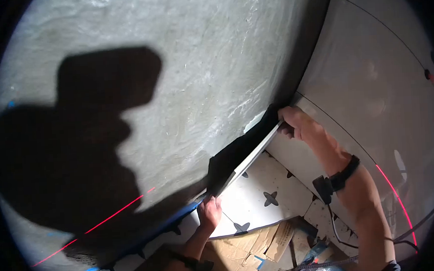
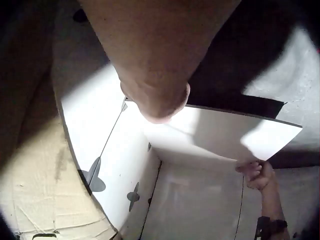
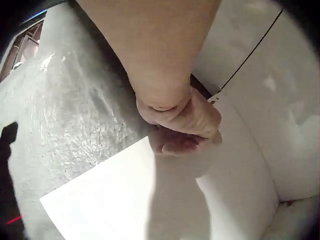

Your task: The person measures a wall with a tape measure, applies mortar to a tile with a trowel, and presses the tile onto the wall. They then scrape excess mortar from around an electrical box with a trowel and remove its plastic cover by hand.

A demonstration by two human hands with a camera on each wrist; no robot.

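Between both hands I hold a large white tile (image 1: 251, 159), seen nearly edge-on in the head view and tilted close to the grey wall (image 1: 199, 77). My left hand (image 1: 210, 212) grips its near end; in the left wrist view that hand's fingers are mostly hidden behind the wrist. At the far end, by the corner, my right hand (image 1: 297, 121) holds the edge with curled fingers. The right wrist view shows the tile's smooth white face (image 3: 115, 185) below this hand. A dark shadow lies on the wall behind the tile.
Tiles with dark cross-shaped spacers (image 1: 271, 198) cover the surface below. Cardboard (image 1: 240, 249) lies at the bottom beside loose clutter. A tiled wall (image 1: 366, 78) rises on the right. Red laser lines (image 1: 114, 215) cross the walls, and a blue strip (image 1: 182, 215) runs along the grey wall's foot.
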